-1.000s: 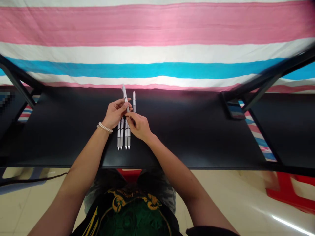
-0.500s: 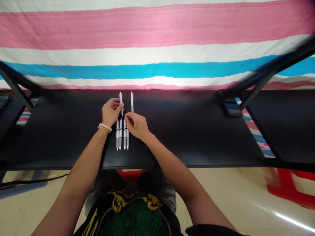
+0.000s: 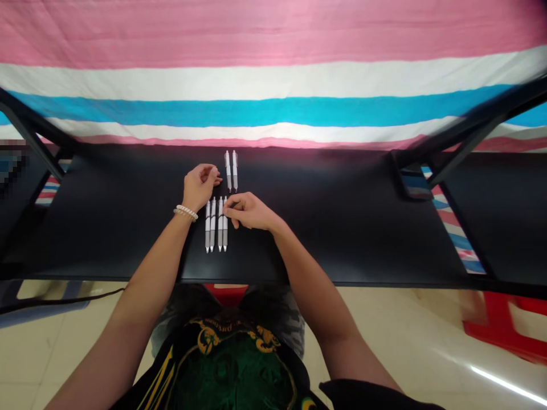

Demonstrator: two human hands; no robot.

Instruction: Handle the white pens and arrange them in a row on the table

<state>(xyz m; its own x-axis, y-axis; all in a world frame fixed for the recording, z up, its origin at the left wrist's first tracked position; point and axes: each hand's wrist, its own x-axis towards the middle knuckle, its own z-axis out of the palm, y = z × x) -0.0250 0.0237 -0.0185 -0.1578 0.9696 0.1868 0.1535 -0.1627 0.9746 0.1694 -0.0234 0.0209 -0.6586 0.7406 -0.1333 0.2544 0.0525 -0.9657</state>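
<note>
Your left hand (image 3: 200,183), fingers loosely apart, holds nothing beside two pens (image 3: 228,171) near the tabletop (image 3: 333,222)'s far edge; four pens (image 3: 212,225), tips toward the near edge, presumably for neat alignment, meet your right hand (image 3: 252,212), pinch unclear.

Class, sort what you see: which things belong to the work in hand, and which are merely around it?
In the work:
- four nearer pens
- two farther pens
- left hand, beside the pens
- right hand, fingertips at the rightmost nearer pen

Merely around:
- striped cloth
- red stool
- white bracelet
</note>
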